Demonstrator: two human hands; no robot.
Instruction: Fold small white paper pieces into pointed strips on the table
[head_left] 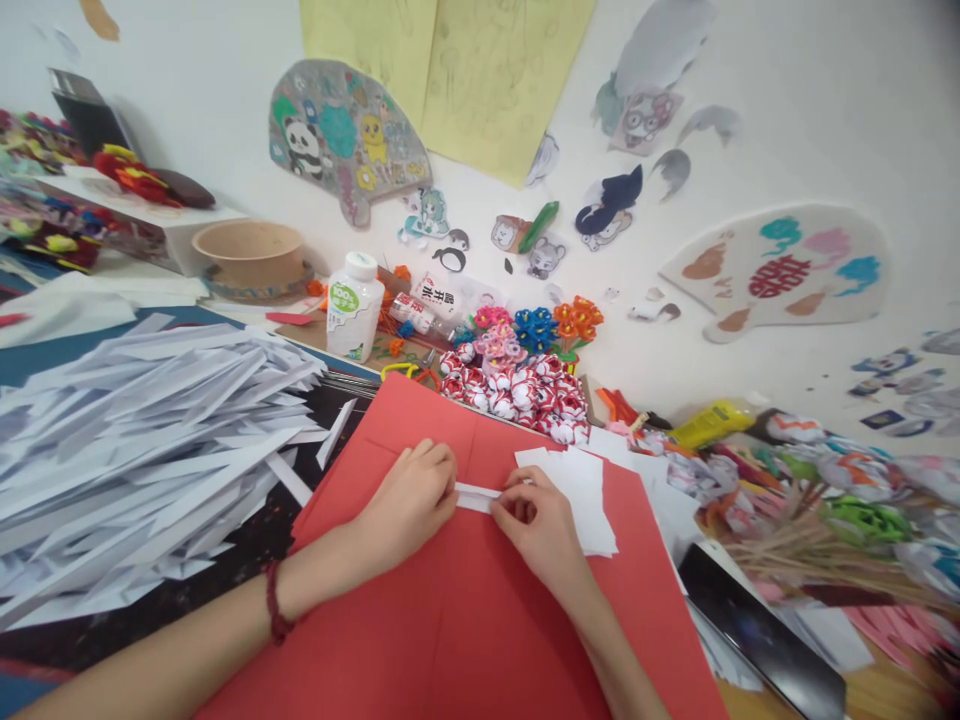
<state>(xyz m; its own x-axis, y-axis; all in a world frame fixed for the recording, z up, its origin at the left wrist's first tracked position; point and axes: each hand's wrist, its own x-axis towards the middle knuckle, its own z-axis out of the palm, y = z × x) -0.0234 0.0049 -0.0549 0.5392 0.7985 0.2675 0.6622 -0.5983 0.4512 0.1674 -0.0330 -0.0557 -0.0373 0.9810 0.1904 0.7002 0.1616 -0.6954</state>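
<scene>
Between my two hands stretches a narrow folded strip of white paper [477,497], lying just over the red sheet [465,600]. My left hand [412,497] is closed on the strip's left end, its fingers curled and partly hidden. A pinch of thumb and index finger in my right hand [541,525] grips the right end. Beside that hand, a small stack of white paper pieces [589,500] rests on the red sheet, partly covered by my fingers.
At left lies a large heap of folded white paper strips [150,440]. Behind the red sheet stand a white bottle [354,310], red-and-white paper flowers [521,390] and a tan bowl [251,245]. A black phone [765,630] and a yellow bottle [712,420] are at right.
</scene>
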